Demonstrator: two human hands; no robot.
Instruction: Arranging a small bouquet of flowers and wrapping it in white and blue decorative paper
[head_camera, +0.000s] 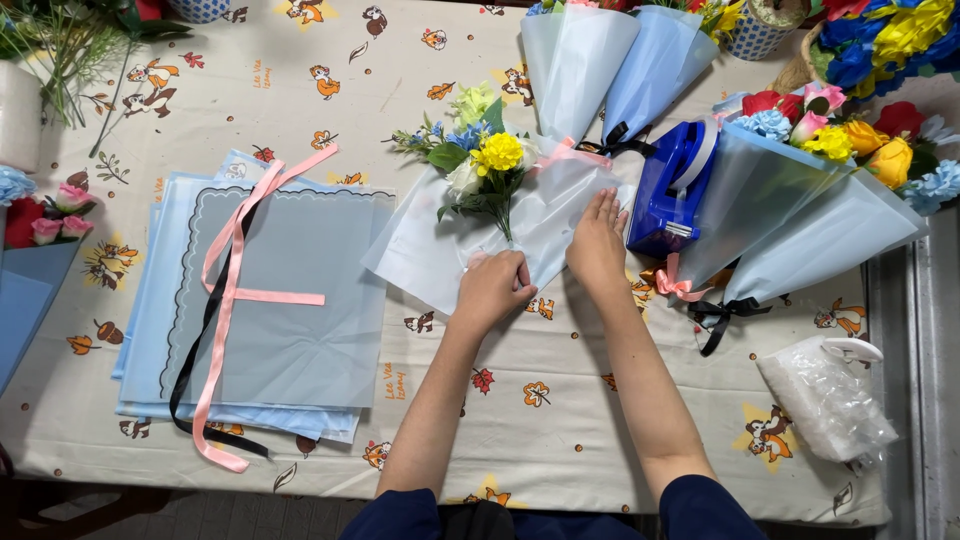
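Observation:
A small bunch of flowers, yellow, white, blue and pale green, lies on a translucent pale blue wrapping sheet in the middle of the table. My left hand is closed around the lower edge of the sheet near the flower stems. Flat on the right side of the same sheet, fingers together, my right hand presses the paper down. A pink ribbon lies at the sheet's upper right.
A stack of blue and grey wrapping sheets with pink ribbon and black ribbon lies left. A blue tape dispenser stands right of my right hand. Finished bouquets lie at the right and back. A plastic bag sits near the right edge.

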